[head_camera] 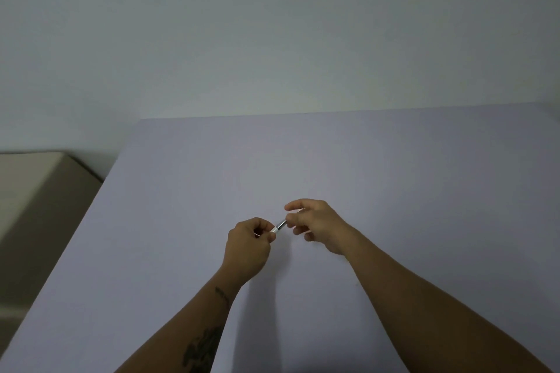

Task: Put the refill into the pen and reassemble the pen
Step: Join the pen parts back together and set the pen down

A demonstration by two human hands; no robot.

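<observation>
A short stretch of the pen [280, 226], white with a silver metal section, shows between my two hands above the table. My left hand [249, 247] is curled into a fist around the pen's white end, which hides most of the barrel. My right hand [318, 225] pinches the silver end between thumb and fingertips, with the other fingers spread loosely. I cannot tell whether the refill is inside; no loose refill is in sight.
The pale lilac table [394, 179] fills the lower view and meets a plain white wall at the back. A beige piece of furniture [36, 191] stands off the table's left edge.
</observation>
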